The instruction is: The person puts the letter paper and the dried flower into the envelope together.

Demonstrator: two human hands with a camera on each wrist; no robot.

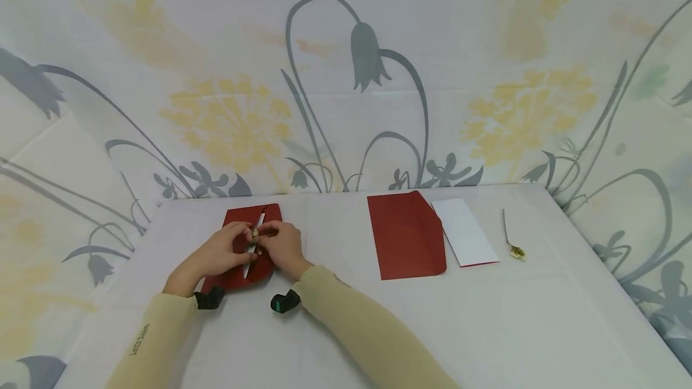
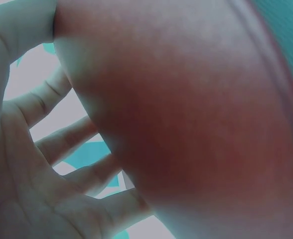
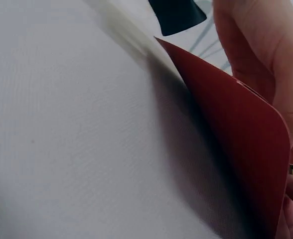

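Backdrop: floral cloth rises behind the white table.
Small flower: sits above the nearer red envelope.
Left hand: pinches the flower.
Right hand: pinches it too.
Farther right: second envelope, white card, dried sprig.

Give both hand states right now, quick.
Left hand: at the flower over the left envelope; grip can't be told.
Right hand: closed, pinching that flower.

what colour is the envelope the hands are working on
Dark red; the envelope shows best in the head view.
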